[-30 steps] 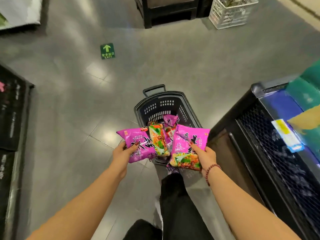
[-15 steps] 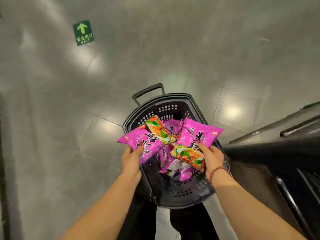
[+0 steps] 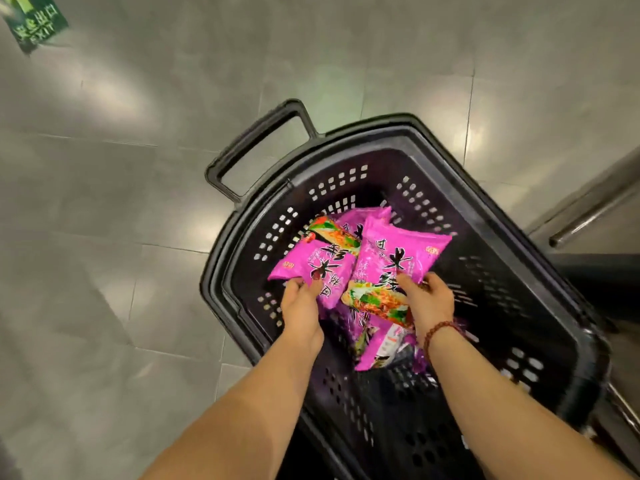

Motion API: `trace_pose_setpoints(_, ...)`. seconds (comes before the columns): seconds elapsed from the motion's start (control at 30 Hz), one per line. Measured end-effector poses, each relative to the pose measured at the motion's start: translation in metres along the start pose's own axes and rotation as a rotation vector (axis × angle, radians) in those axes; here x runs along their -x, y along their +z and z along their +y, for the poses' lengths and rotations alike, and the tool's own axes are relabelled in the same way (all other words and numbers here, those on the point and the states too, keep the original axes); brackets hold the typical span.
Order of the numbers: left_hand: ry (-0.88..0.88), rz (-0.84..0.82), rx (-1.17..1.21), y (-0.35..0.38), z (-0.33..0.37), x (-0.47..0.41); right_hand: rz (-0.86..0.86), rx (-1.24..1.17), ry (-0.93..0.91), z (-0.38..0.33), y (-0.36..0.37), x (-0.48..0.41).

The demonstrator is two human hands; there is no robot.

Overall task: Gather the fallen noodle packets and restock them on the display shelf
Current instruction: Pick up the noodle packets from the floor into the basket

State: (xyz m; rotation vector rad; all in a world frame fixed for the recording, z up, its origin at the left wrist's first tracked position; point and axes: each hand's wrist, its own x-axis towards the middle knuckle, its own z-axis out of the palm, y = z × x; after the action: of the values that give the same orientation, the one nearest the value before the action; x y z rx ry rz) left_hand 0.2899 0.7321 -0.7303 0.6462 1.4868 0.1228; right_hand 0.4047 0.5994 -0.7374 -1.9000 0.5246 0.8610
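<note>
Here, both hands hovered over the black basket (image 3: 519, 216), each gripping a pink noodle packet. The left hand (image 3: 301, 301) pinched the lower edge of one packet (image 3: 310, 266), which fanned toward 11 o'clock. The right hand (image 3: 429, 301), a red bead bracelet (image 3: 438, 332) at its wrist, held a second packet (image 3: 398, 258) pointing toward 1 o'clock. The two packets touched along their inner edges. More loose packets (image 3: 384, 344) lay in the basket beneath, toward 6 o'clock. The basket's handle (image 3: 256, 143) stuck out at 10 o'clock over the grey floor (image 3: 104, 271), with a green exit sign (image 3: 34, 26) in the far corner.
</note>
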Motion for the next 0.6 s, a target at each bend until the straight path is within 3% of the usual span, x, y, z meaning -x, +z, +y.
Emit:
trace_pose_setpoints(0.17, 0.061, -0.01, -0.08, 0.002, 0.01, -0.036, -0.184, 0.074, 0.02, 0.004, 0.021, -0.011)
trace_pose_setpoints(0.27, 0.039, -0.012, -0.177, 0.001, 0.019, -0.029, -0.155, 0.248, -0.018, 0.001, 0.015, 0.005)
trace_pose_setpoints(0.4, 0.195, -0.154, -0.556, 0.002, 0.045, 0.008, -0.076, 0.45, -0.179, -0.014, -0.006, 0.045)
trace_pose_setpoints(0.6, 0.62, -0.478, -1.171, 0.001, 0.106, 0.092, -0.041, 0.729, -0.346, -0.067, -0.053, 0.13)
